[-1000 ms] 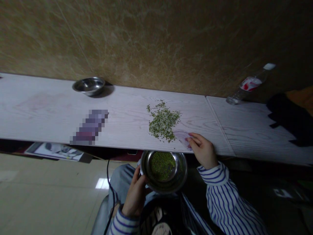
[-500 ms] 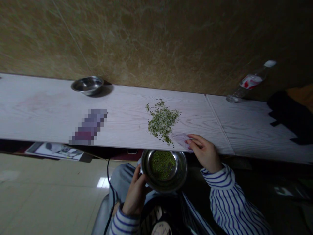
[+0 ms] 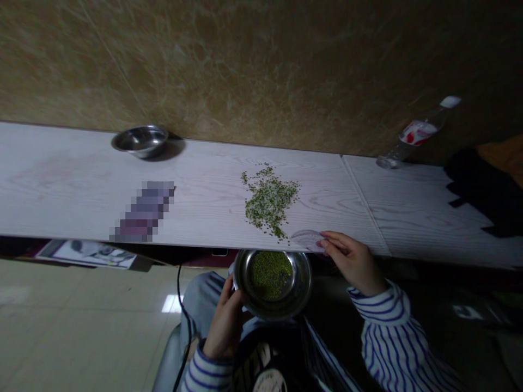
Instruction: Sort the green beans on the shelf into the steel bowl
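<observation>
Green beans (image 3: 272, 200); blue-and-white striped sleeves (image 3: 392, 321); brown marbled wall (image 3: 245, 71).

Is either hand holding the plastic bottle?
No, the plastic bottle stands on the counter, while the left hand holds a metal bowl and the right hand a thin clear piece.

Dim light, soft shadows, glare on floor (image 3: 102, 326).

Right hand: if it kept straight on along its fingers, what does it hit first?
Beyond the clear plastic piece in the right hand, likely the loose green beans on the white tabletop. One view only, so it might pass just above them.
</observation>
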Demonstrator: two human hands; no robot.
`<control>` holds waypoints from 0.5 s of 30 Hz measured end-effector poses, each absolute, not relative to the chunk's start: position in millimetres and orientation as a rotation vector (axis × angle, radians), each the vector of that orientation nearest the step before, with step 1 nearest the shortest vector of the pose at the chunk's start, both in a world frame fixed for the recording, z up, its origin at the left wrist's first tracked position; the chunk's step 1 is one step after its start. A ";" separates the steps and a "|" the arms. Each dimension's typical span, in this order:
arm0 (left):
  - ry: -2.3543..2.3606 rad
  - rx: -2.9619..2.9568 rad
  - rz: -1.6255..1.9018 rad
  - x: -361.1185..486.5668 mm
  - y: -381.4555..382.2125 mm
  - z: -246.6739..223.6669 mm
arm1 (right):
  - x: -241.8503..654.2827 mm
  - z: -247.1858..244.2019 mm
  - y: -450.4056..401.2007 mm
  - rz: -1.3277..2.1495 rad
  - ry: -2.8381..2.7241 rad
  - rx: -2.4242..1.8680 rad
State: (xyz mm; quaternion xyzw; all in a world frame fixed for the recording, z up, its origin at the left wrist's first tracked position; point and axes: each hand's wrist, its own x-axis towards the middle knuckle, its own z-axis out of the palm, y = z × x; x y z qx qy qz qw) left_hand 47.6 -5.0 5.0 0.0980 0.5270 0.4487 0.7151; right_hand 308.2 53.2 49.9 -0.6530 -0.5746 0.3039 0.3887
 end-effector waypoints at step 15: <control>1.186 0.217 0.978 46.5 -2.4 4.7 | 298.4 45.4 62.4 0.774 -1.491 -1.650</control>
